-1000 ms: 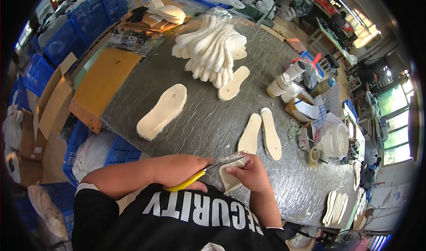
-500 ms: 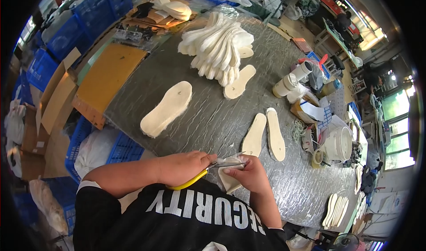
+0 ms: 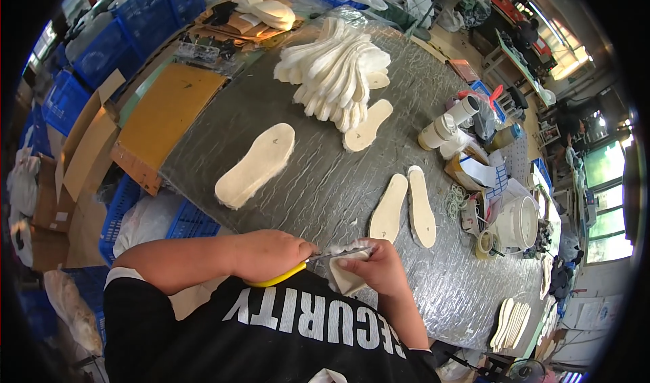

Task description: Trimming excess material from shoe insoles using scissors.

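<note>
My left hand (image 3: 274,256) is closed round yellow-handled scissors (image 3: 276,277), whose blades point right across the top of a cream insole (image 3: 347,281). My right hand (image 3: 379,268) pinches that insole near my body, thumb on its face. White fluff shows along the insole's upper edge, by the blades. Ahead of my hands, one fleecy insole (image 3: 256,166) lies alone on the dark table (image 3: 318,180). To the right rest a slim insole (image 3: 389,210) and another narrow insole (image 3: 422,207), side by side. A large fanned pile of fluffy insoles (image 3: 332,71) occupies the far part, with one insole (image 3: 369,125) just before it.
On the right side stand white jars (image 3: 437,131), a white bucket (image 3: 516,222) and a small cup (image 3: 485,242). A row of insoles (image 3: 511,323) lies at the near right. Yellow-brown board (image 3: 169,112) and a blue crate (image 3: 189,219) are to the left.
My left hand and the scissors have shifted a little to the left, and the blades show more plainly at the insole's edge. My right hand keeps its pinch in nearly the same place.
</note>
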`<state>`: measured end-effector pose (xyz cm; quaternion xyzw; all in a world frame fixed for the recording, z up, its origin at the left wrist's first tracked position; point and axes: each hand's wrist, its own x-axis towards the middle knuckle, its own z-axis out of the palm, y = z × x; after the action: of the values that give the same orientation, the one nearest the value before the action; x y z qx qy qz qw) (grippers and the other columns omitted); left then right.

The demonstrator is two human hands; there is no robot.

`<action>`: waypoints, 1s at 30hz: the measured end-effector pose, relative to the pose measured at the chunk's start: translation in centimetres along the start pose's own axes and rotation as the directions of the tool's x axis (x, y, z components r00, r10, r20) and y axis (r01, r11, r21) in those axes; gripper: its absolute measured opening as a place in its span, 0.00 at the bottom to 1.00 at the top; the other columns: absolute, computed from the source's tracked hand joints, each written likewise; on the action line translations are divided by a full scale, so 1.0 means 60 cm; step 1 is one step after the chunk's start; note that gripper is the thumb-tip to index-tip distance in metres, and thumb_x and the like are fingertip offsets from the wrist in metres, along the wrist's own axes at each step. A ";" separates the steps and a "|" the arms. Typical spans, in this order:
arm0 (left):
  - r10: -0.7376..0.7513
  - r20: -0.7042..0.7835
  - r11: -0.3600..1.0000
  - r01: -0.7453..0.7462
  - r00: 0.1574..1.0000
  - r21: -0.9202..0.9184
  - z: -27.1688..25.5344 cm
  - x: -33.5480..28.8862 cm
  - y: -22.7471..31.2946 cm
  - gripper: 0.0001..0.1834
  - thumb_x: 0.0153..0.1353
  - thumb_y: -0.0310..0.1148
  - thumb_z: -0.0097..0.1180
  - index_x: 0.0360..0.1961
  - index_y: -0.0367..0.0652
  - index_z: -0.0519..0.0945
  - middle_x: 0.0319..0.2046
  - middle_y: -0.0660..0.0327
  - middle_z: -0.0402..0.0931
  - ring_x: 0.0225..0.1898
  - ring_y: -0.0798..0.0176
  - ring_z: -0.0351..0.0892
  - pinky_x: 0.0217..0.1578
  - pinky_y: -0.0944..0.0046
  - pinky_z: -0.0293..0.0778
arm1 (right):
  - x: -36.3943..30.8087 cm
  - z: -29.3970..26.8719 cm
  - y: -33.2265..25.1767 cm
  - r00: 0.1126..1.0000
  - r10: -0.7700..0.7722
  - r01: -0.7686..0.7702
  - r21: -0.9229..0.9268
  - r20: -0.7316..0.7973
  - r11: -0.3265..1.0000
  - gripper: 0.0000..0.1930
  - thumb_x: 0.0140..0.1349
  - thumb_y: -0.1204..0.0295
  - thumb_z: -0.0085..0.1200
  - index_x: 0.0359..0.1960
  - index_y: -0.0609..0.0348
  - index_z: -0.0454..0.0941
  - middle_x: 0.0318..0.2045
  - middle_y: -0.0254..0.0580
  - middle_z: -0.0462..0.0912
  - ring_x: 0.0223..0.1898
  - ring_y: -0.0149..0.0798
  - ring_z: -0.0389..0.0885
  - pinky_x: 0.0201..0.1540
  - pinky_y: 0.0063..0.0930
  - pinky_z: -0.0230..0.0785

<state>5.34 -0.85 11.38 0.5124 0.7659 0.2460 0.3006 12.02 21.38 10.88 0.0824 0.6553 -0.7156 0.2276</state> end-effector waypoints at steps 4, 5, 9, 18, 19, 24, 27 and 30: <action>-0.025 0.092 0.990 0.037 0.995 -0.138 -0.010 -0.009 -0.001 0.17 0.60 0.32 0.44 0.45 0.29 0.68 0.32 0.44 0.74 0.34 0.45 0.76 0.36 0.55 0.71 | 0.004 -0.007 0.009 0.999 -0.038 0.039 -0.068 0.020 0.997 0.07 0.52 0.77 0.57 0.32 0.67 0.76 0.24 0.33 0.78 0.27 0.23 0.74 0.30 0.20 0.68; -0.024 0.093 0.990 0.037 0.995 -0.138 -0.008 -0.010 -0.003 0.17 0.60 0.32 0.44 0.45 0.29 0.68 0.32 0.44 0.74 0.34 0.45 0.76 0.36 0.55 0.71 | 0.004 -0.010 0.014 0.999 -0.038 0.039 -0.068 0.019 0.997 0.07 0.52 0.77 0.57 0.32 0.67 0.76 0.24 0.33 0.78 0.27 0.23 0.74 0.30 0.20 0.68; -0.052 0.083 0.986 0.064 0.995 -0.152 0.007 -0.015 -0.009 0.22 0.61 0.35 0.45 0.52 0.29 0.63 0.36 0.44 0.72 0.39 0.45 0.73 0.41 0.57 0.70 | 0.003 -0.010 0.029 1.000 0.016 -0.012 -0.196 0.018 0.981 0.08 0.53 0.75 0.57 0.32 0.67 0.76 0.24 0.33 0.78 0.27 0.23 0.73 0.30 0.20 0.68; -0.121 0.037 0.993 0.121 0.992 -0.005 0.012 -0.013 -0.008 0.27 0.60 0.33 0.46 0.55 0.24 0.57 0.40 0.42 0.70 0.44 0.46 0.71 0.45 0.58 0.68 | 0.007 0.002 0.028 0.999 -0.018 0.013 -0.161 -0.028 0.987 0.08 0.54 0.75 0.56 0.34 0.66 0.76 0.25 0.33 0.79 0.27 0.22 0.73 0.30 0.19 0.67; -0.156 0.060 0.988 0.155 0.986 0.010 0.009 -0.013 -0.006 0.27 0.60 0.32 0.45 0.55 0.23 0.57 0.39 0.42 0.70 0.44 0.46 0.71 0.45 0.58 0.68 | 0.007 0.003 0.027 0.999 0.008 -0.014 -0.124 -0.053 0.992 0.08 0.54 0.75 0.56 0.35 0.66 0.76 0.25 0.33 0.79 0.27 0.23 0.73 0.31 0.19 0.68; -0.117 0.191 0.950 0.165 0.975 -0.263 0.000 -0.017 -0.015 0.22 0.60 0.34 0.47 0.50 0.29 0.64 0.39 0.46 0.72 0.44 0.51 0.73 0.45 0.60 0.68 | 0.005 0.000 0.027 0.999 0.021 -0.022 -0.042 -0.031 0.999 0.09 0.54 0.74 0.57 0.34 0.66 0.76 0.26 0.32 0.79 0.27 0.23 0.74 0.30 0.19 0.68; -0.002 0.313 0.846 0.168 0.950 -0.506 -0.009 -0.021 -0.034 0.18 0.59 0.36 0.48 0.46 0.33 0.68 0.39 0.49 0.73 0.43 0.54 0.74 0.45 0.61 0.68 | 0.010 -0.015 0.023 0.997 0.041 -0.036 -0.093 0.060 0.995 0.09 0.54 0.73 0.57 0.34 0.67 0.77 0.26 0.33 0.79 0.26 0.23 0.74 0.30 0.18 0.68; 0.017 0.312 0.874 0.138 0.950 -0.466 0.013 -0.026 -0.062 0.20 0.59 0.36 0.50 0.49 0.34 0.66 0.40 0.48 0.73 0.44 0.54 0.73 0.45 0.60 0.67 | 0.014 -0.009 0.027 0.991 0.116 -0.107 -0.141 0.061 0.984 0.10 0.53 0.73 0.58 0.34 0.67 0.77 0.26 0.33 0.79 0.27 0.23 0.74 0.30 0.18 0.68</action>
<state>4.01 -3.58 8.60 0.4286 0.6401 0.3370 0.5413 11.90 21.67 9.00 0.0784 0.6892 -0.6572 0.2948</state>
